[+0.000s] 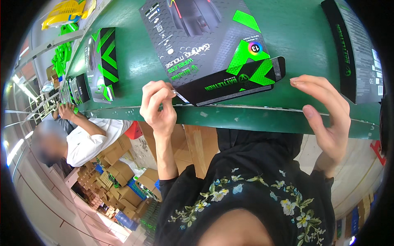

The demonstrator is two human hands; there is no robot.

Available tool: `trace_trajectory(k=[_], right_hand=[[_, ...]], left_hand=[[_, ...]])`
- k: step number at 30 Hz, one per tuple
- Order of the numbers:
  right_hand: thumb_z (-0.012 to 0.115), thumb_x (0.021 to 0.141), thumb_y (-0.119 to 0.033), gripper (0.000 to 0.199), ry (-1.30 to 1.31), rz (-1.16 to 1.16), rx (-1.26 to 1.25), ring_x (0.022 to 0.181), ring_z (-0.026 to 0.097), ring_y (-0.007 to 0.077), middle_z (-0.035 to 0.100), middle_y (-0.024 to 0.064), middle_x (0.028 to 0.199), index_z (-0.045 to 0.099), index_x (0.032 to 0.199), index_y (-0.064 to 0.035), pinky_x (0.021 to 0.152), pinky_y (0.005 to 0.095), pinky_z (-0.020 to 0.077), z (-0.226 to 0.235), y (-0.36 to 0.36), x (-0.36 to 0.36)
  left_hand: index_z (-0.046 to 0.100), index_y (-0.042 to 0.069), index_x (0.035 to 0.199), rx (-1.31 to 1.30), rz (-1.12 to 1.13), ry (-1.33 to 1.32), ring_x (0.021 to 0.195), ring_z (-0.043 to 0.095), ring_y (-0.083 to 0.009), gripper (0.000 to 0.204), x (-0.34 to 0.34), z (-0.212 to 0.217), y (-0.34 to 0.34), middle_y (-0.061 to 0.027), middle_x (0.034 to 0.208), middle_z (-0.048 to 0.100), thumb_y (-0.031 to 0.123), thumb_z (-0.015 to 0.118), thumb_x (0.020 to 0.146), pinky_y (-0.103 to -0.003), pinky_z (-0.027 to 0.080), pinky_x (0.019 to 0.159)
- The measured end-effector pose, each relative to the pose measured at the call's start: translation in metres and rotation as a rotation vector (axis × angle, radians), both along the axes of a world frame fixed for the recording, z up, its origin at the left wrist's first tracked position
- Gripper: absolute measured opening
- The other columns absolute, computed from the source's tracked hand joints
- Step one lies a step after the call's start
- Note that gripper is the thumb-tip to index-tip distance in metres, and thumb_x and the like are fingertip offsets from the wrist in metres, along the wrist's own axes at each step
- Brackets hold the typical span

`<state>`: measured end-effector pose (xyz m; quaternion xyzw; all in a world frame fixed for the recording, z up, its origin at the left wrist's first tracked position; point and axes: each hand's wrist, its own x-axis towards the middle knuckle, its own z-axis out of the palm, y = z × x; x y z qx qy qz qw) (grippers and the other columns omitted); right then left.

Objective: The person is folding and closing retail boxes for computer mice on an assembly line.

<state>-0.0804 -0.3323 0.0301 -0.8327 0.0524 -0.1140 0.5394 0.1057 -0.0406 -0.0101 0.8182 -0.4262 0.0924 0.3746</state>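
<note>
In front of me a black and grey gaming mouse box (pixel 152 45) with bright green marks lies on the green table, its printed face up. Its black end flap (pixel 213 88) sticks out toward me at the table's front edge. My left hand (pixel 158 107) is closed, thumb and curled fingers pinching the left corner of that flap by a small whitish tab. To the right of the flap my right hand (pixel 326 112) is open, fingers spread and thumb apart. It holds nothing and does not touch the box.
Another box (pixel 361 53) lies on the right of the green table (pixel 135 53). At the left are a similar box (pixel 101 65) and a yellow basket (pixel 67 14). A co-worker in a white shirt (pixel 98 139) sits further left. Cardboard boxes (pixel 119 174) are piled below.
</note>
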Motion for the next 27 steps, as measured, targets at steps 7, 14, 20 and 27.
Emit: trace_trajectory(k=[7,14,20,27], right_hand=[[0.061,0.077,0.005,0.031,0.004,-0.048,-0.076,0.101,0.063,0.0317,0.064,0.0199,0.110,0.064,0.108,0.0048,0.089,0.0342,0.0474,-0.001,-0.006,0.005],[0.059,0.078,0.007,0.033,0.055,-0.029,-0.153,0.100,0.062,0.0264,0.063,0.0173,0.112,0.063,0.110,0.0042,0.085,0.0320,0.0468,-0.003,-0.010,0.010],[0.060,0.078,0.012,0.039,0.071,-0.028,-0.381,0.093,0.063,0.0235,0.063,0.0141,0.110,0.062,0.115,-0.0006,0.080,0.0310,0.0490,0.002,-0.012,0.015],[0.057,0.075,0.009,0.057,-0.016,0.055,-0.576,0.096,0.059,0.0348,0.061,0.0172,0.112,0.052,0.130,-0.0061,0.085,0.0417,0.0457,0.001,-0.002,0.016]], left_hand=[[0.051,-0.001,0.087,-0.046,0.088,0.187,0.083,0.061,-0.0225,0.013,-0.021,0.008,0.009,-0.0137,0.094,0.060,-0.010,0.059,0.084,-0.035,0.052,0.076],[0.069,-0.002,0.099,0.161,0.746,0.631,0.073,0.058,-0.0073,0.017,-0.055,0.042,0.148,-0.0022,0.083,0.066,0.013,0.066,0.092,-0.024,0.046,0.066],[0.070,-0.002,0.090,0.686,1.131,0.113,0.066,0.057,-0.0106,0.016,-0.064,0.050,0.177,-0.0091,0.076,0.066,0.014,0.067,0.090,-0.028,0.046,0.061],[0.066,0.005,0.107,0.387,0.146,-0.284,0.081,0.065,-0.0168,0.035,-0.044,0.043,0.016,-0.0071,0.091,0.069,-0.006,0.074,0.075,-0.032,0.046,0.075]])
